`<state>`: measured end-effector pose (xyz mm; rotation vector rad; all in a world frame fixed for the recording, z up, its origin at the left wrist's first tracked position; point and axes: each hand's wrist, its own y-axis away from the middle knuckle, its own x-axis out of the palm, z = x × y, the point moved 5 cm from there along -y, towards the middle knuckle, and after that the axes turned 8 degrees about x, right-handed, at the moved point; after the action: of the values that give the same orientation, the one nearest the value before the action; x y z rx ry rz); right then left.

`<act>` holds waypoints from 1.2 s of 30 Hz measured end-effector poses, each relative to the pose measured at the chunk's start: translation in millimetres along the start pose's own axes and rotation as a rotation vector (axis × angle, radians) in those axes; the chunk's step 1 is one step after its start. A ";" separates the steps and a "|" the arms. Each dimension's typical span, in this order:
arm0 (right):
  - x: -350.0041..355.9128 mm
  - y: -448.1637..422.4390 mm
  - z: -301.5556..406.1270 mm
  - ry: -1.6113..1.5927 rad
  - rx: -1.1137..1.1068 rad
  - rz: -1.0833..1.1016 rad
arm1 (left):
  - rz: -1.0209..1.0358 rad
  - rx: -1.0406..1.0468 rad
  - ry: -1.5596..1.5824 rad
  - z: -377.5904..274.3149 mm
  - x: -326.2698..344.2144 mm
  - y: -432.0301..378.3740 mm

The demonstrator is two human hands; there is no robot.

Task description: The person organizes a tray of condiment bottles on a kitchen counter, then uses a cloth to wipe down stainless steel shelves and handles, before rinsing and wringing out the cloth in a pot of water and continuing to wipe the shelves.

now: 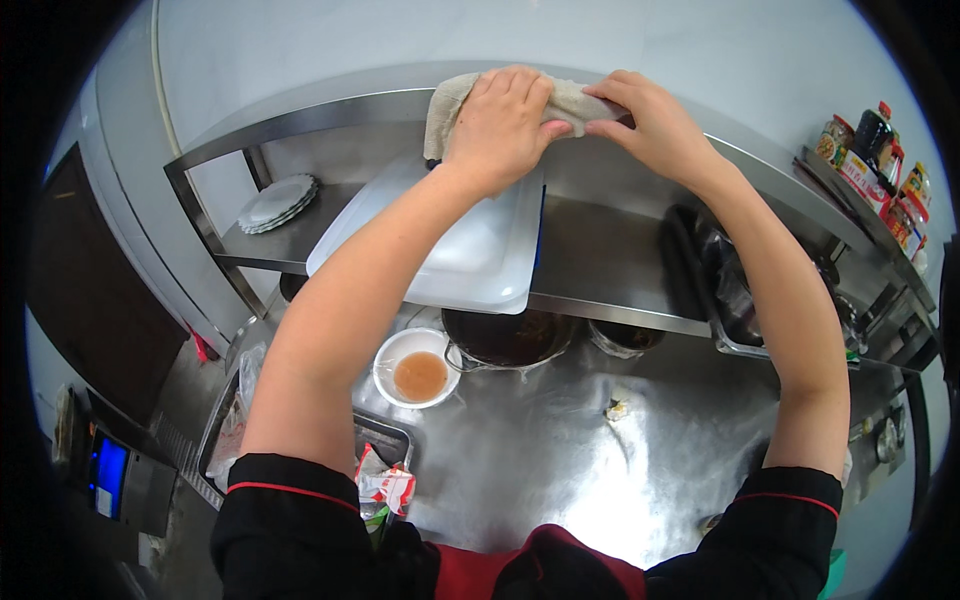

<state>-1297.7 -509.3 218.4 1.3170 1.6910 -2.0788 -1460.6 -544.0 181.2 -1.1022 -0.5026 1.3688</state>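
Both my arms reach up to the top of a stainless steel shelf rack [360, 107]. A beige cloth [448, 105] drapes over its front edge. My left hand [510, 120] presses down on the cloth, fingers over the top and thumb to the right. With thumb and fingertips, my right hand [649, 124] pinches the cloth's right end. Beneath my left forearm, a translucent white plastic tray or lid [472, 251] juts out from the middle shelf, with something blue along its right side.
Scalloped white plates [277, 204] are stacked on the shelf at left. Below stand a white bowl of brownish liquid [420, 375], a dark pot [510, 341] and a smaller pot [626, 337] on the steel worktop [517, 442]. Jars and bottles [877, 142] crowd the upper right.
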 end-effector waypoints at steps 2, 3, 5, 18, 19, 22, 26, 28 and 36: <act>0.1 -5.3 0.3 -0.001 0.031 0.024 | -0.025 -0.018 0.007 -5.1 2.0 -1.5; 0.1 -10.6 -1.9 -0.053 0.066 0.060 | -0.041 -0.027 0.007 -7.0 2.8 -3.0; -2.2 -15.0 -4.5 -0.096 0.122 0.124 | -0.061 -0.045 0.020 -10.4 5.2 -7.1; 12.7 -42.0 23.9 0.033 0.172 0.228 | 0.055 0.104 0.133 15.3 -10.6 -2.1; 9.9 -45.2 15.2 0.006 0.159 0.275 | 0.064 0.123 0.144 14.5 -15.3 -5.8; 2.3 -44.3 4.4 -0.061 0.145 0.399 | 0.234 0.057 0.185 29.3 -14.3 -13.3; 0.3 -29.7 0.8 -0.006 0.184 0.333 | 0.211 0.085 0.175 19.5 -2.0 -21.1; -0.9 -22.2 2.4 0.006 0.146 0.227 | 0.168 0.112 0.136 6.4 4.2 -25.8; -3.6 -26.4 10.3 0.070 0.173 0.170 | 0.254 0.135 0.253 6.0 -4.0 -27.4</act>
<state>-1316.8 -510.3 239.5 1.5415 1.3940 -2.1417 -1452.2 -541.4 208.1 -1.2363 -0.0866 1.4325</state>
